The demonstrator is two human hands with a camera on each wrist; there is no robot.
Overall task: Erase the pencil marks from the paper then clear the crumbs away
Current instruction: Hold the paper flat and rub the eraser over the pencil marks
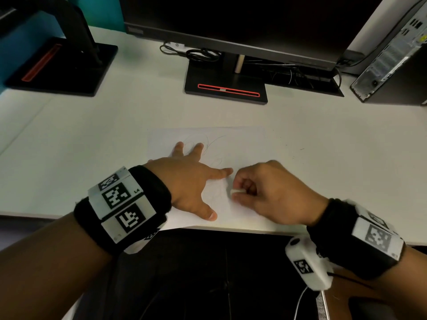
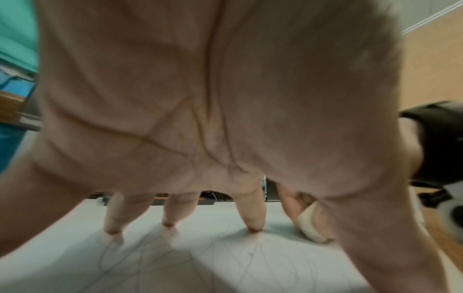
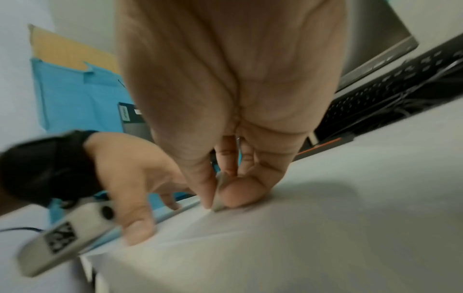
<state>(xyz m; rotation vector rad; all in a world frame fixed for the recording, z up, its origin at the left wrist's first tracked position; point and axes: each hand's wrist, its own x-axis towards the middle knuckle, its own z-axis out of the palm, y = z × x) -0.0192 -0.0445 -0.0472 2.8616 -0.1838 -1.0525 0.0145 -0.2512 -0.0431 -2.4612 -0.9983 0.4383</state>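
Your left hand (image 1: 187, 181) lies spread on the paper (image 1: 242, 144), fingers straight and fanned, fingertips (image 2: 255, 228) pressing the sheet flat against the white surface (image 1: 92, 135). The paper sits at the near edge of that surface, directly in front of you, with faint looping pencil marks (image 1: 208, 142) showing beyond and between your left fingers.

Your right hand (image 1: 270, 190) is just beside the left index finger, its grip pinching a small white eraser (image 1: 238, 191) between thumb and curled fingers. In the right wrist view the eraser's lower end (image 3: 218, 206) meets the paper, though that picture is blurred, so the contact appears firm rather than certain. The left wrist view shows the eraser (image 2: 309, 224) held tilted, close to your left thumb.

Farther back on the surface stand a monitor (image 1: 231, 24) on a black base with a red strip, a second stand (image 1: 62, 65) at the left, and a computer tower (image 1: 392, 54) at the right.
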